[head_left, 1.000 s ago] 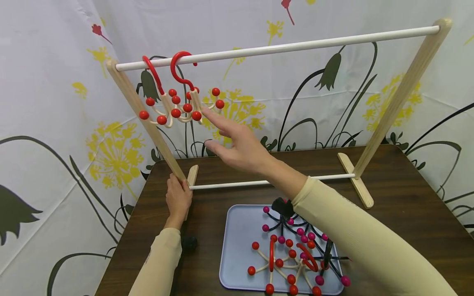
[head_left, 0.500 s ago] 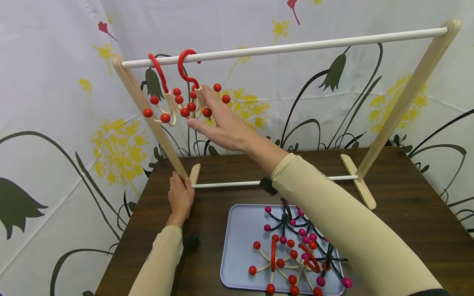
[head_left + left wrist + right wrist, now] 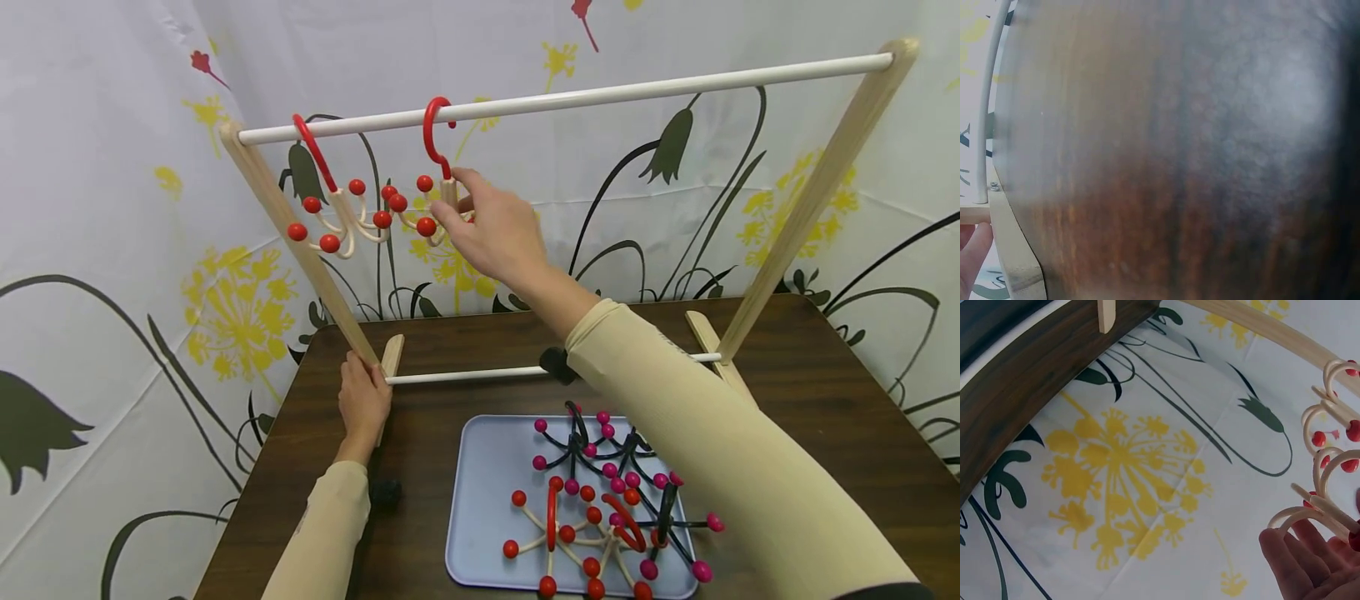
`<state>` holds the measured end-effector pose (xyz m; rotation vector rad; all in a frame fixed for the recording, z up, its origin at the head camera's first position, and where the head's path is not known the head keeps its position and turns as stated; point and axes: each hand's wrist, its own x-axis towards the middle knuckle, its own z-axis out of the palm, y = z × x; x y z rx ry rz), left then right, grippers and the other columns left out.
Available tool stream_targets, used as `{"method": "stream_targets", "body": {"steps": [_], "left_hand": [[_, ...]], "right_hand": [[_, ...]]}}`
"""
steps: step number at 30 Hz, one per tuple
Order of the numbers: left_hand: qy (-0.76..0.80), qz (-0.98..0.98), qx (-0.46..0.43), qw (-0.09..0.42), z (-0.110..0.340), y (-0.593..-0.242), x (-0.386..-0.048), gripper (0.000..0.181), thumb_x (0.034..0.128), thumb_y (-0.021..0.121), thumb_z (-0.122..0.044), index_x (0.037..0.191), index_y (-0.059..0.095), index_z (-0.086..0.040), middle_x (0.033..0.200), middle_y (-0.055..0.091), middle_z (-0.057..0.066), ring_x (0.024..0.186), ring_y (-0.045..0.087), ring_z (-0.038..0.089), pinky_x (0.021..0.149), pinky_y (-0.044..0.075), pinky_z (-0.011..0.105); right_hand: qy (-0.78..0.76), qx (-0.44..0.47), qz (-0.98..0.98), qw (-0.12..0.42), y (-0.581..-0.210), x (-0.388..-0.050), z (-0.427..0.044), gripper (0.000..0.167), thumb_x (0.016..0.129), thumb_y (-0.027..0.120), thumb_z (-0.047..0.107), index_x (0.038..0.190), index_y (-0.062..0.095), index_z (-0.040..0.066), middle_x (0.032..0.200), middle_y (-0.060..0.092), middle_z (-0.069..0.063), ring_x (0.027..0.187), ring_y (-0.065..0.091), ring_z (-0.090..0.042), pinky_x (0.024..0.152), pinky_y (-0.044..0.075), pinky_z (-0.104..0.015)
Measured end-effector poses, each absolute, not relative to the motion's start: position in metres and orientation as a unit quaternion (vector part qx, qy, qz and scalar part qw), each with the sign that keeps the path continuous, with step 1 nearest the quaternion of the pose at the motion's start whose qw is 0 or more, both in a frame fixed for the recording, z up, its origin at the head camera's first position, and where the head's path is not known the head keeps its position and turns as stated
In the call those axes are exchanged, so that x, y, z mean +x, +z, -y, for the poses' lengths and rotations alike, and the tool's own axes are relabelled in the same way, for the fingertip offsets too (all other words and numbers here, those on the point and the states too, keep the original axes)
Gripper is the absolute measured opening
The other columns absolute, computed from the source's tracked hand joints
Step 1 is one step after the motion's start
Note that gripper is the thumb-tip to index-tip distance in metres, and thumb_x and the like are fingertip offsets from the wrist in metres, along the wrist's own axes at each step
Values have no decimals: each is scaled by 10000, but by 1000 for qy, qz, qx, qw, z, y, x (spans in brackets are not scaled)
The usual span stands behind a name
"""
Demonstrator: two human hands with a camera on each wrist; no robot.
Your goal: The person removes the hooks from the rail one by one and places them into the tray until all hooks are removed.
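Note:
In the head view two cream hangers with red hooks and red ball tips hang from the white rod (image 3: 637, 89) of a wooden rack. My right hand (image 3: 498, 229) pinches the stem of the right-hand hanger (image 3: 447, 193) between thumb and fingers, its hook over the rod. The other hanger (image 3: 347, 218) hangs close to the left post (image 3: 303, 250). At that post's foot my left hand (image 3: 363, 404) grips the wood, partly hiding it. In the right wrist view the right hand (image 3: 1300, 565) sits under the curved cream arms. A left fingertip (image 3: 979, 247) touches the post in the left wrist view.
A pale blue tray (image 3: 468, 500) on the dark table (image 3: 420, 467) holds red-and-cream hangers (image 3: 551, 521) and black ones with pink tips (image 3: 576, 437). Some arms overhang its right edge. The right post (image 3: 817, 196) stands beyond the right arm. A patterned curtain hangs behind.
My right hand has gone from beside the right-hand hanger to pinching its stem. That hanger has slid right along the rod, away from the other. My left hand has stayed put.

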<state>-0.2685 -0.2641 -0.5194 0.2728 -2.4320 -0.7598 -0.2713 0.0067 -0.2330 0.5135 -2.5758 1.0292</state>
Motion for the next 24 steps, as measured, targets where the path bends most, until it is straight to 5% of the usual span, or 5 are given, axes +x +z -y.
{"method": "stream_targets", "body": {"steps": [4, 24], "left_hand": [[-285, 909, 105, 284, 265, -520, -269, 269, 965, 538, -163, 1161, 443, -4, 947, 489, 231, 810, 566, 518, 673, 418, 625], [-283, 912, 108, 277, 266, -520, -269, 282, 977, 516, -175, 1183, 431, -4, 960, 480, 226, 813, 563, 517, 676, 411, 622]], "right_hand": [[337, 160, 909, 187, -231, -272, -12, 480, 969, 567, 396, 1414, 509, 224, 1100, 718, 45, 775, 610, -144, 655, 422, -292], [380, 121, 900, 175, -209, -276, -40, 272, 948, 594, 330, 1212, 617, 270, 1065, 728, 82, 989, 638, -93, 692, 416, -306]]}}
